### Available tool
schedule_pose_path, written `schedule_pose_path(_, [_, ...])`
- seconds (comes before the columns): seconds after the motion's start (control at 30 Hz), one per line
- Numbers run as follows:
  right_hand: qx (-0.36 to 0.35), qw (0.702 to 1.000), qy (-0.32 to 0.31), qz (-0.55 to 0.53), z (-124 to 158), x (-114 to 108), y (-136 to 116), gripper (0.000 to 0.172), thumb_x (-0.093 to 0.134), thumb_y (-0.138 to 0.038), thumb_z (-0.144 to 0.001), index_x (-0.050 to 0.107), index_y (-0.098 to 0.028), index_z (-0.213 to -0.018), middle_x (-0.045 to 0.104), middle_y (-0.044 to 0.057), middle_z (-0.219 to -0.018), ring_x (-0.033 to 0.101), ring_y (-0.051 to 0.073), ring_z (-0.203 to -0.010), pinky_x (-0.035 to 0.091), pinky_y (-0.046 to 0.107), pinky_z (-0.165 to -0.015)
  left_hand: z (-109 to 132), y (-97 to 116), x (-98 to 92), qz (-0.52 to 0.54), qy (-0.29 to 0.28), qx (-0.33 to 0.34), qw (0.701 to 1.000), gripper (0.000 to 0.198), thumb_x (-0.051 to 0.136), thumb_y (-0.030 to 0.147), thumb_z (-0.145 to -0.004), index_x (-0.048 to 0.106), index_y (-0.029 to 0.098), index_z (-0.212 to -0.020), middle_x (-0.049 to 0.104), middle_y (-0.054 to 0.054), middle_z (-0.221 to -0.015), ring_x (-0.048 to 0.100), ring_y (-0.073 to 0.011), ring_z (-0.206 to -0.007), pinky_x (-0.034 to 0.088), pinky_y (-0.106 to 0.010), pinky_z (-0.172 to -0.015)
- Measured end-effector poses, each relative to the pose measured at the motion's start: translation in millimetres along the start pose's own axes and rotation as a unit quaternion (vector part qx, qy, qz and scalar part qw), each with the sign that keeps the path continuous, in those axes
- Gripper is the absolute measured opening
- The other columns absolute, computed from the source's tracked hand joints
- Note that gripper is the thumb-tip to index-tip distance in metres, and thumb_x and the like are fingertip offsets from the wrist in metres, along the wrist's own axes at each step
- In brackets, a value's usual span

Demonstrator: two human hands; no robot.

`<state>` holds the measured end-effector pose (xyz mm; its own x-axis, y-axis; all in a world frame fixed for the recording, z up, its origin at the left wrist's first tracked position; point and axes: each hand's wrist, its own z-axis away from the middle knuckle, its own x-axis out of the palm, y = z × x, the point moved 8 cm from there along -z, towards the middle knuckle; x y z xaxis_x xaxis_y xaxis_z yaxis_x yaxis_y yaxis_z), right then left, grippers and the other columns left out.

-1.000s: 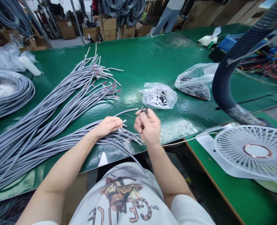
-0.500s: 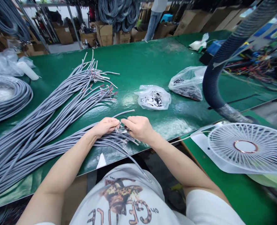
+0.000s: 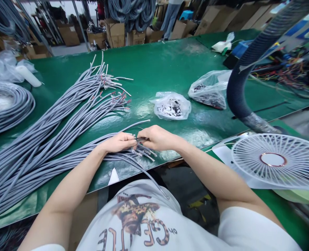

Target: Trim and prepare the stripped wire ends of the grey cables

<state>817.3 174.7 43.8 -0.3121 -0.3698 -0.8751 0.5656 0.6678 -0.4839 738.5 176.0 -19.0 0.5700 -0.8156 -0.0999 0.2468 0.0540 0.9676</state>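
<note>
L hand [image 3: 119, 143]: fingers curled round ends of grey multicore cable bundle [image 3: 65, 157], near edge of green table [image 3: 170, 69]. R hand [image 3: 159, 137]: fingers together, clamped on small dark item [image 3: 142, 139], exact part unclear. Firm pinch, steady ends best. Plastic bag of small parts [image 3: 172, 108] beyond.

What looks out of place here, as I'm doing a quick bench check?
One grey cable has strayed from the bundle: it droops past the front edge of the green bench toward the person's shirt. A white triangular scrap also sits alone near that edge.
</note>
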Motion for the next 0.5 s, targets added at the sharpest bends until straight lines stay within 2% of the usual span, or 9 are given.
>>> schedule_pose_path(0.07, [0.013,0.989,0.019,-0.145,-2,5,12,0.014,0.049,-0.014,-0.074,0.063,-0.013,-0.071,0.053,-0.002,-0.058,0.040,0.008,-0.052,0.027,0.021,-0.052,4,1,-0.4,0.013,-0.017,0.005,1.000,0.046,0.053,0.053,-0.083,0.064,0.010,-0.074,0.031,0.006,-0.046,0.023,-0.0054,-0.042,0.015,-0.021,-0.044])
schedule_pose_path(0.1, [0.029,0.975,0.027,-0.220,-3,10,18,0.013,0.051,-0.018,-0.073,0.063,-0.013,-0.071,0.050,-0.004,-0.055,0.037,0.007,-0.050,0.027,0.020,-0.050,5,2,-1.6,0.022,-0.020,0.009,1.000,0.045,0.054,0.053,-0.083,0.065,0.009,-0.074,0.032,0.006,-0.046,0.024,-0.0055,-0.043,0.017,-0.021,-0.044])
schedule_pose_path(0.2, [0.084,0.904,0.039,-0.417,-6,36,33,0.015,0.060,-0.026,-0.069,0.061,-0.012,-0.068,0.044,-0.007,-0.048,0.032,0.005,-0.044,0.025,0.019,-0.044,9,-2,-6.5,0.051,-0.022,0.021,0.998,0.041,0.059,0.049,-0.081,0.067,0.009,-0.075,0.039,0.004,-0.046,0.030,-0.0057,-0.043,0.021,-0.021,-0.046])
schedule_pose_path(0.3, [0.126,0.825,0.059,-0.547,-9,59,41,0.017,0.066,-0.028,-0.063,0.059,-0.012,-0.066,0.040,-0.009,-0.043,0.027,0.003,-0.038,0.020,0.018,-0.039,7,-9,-11.2,0.090,-0.015,0.021,0.996,0.037,0.064,0.045,-0.077,0.068,0.009,-0.075,0.045,0.002,-0.046,0.033,-0.0058,-0.043,0.022,-0.021,-0.045])
schedule_pose_path(0.37, [0.153,0.783,0.100,-0.594,-9,65,48,0.020,0.070,-0.028,-0.060,0.059,-0.013,-0.067,0.038,-0.010,-0.041,0.024,0.002,-0.035,0.016,0.018,-0.037,3,-14,-17.5,0.120,0.028,0.017,0.992,0.032,0.067,0.041,-0.073,0.067,0.009,-0.075,0.048,0.002,-0.047,0.034,-0.0053,-0.042,0.021,-0.020,-0.043])
schedule_pose_path(0.43, [0.178,0.753,0.157,-0.614,-7,67,54,0.021,0.072,-0.028,-0.058,0.059,-0.013,-0.066,0.034,-0.011,-0.039,0.022,0.002,-0.034,0.013,0.018,-0.036,0,-17,-27.1,0.151,0.108,0.015,0.982,0.028,0.068,0.036,-0.070,0.065,0.009,-0.077,0.047,0.003,-0.046,0.032,-0.0042,-0.040,0.019,-0.019,-0.042])
schedule_pose_path(0.5, [0.195,0.734,0.216,-0.613,-3,66,58,0.021,0.071,-0.029,-0.058,0.058,-0.014,-0.064,0.030,-0.012,-0.038,0.020,0.002,-0.034,0.014,0.019,-0.036,-1,-18,-35.4,0.172,0.191,0.021,0.966,0.027,0.069,0.033,-0.068,0.063,0.011,-0.081,0.046,0.005,-0.045,0.030,-0.0031,-0.038,0.017,-0.017,-0.041])
